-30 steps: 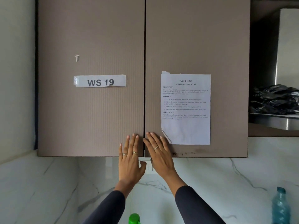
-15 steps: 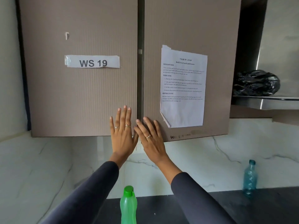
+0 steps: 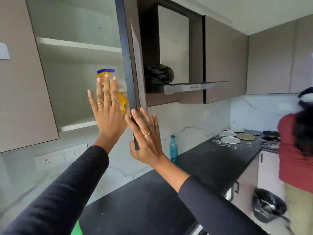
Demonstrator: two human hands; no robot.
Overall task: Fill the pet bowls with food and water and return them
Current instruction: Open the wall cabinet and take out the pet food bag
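The right cabinet door [image 3: 125, 56] stands swung open, seen edge-on, and my right hand [image 3: 147, 141] grips its lower edge, thumb on one side and fingers on the other. Inside the cabinet, a yellow bag with a blue top [image 3: 123, 101] stands on the lower shelf [image 3: 79, 126]. My left hand [image 3: 108, 116] is raised in front of the bag with fingers spread, holding nothing. No pet bowl is in view.
The left cabinet door [image 3: 22, 82] stays closed. A blue bottle [image 3: 173, 148] stands on the black counter [image 3: 152, 200], with a green bottle top [image 3: 77, 229] near me. Plates [image 3: 230, 139] lie further along, where a person in red [image 3: 294, 150] stands by a lined bin [image 3: 267, 204].
The right door has swung fully open with my right hand on its edge, revealing the shelves and the yellow bag. My left hand left the left door and rose toward the bag. My view turned right.
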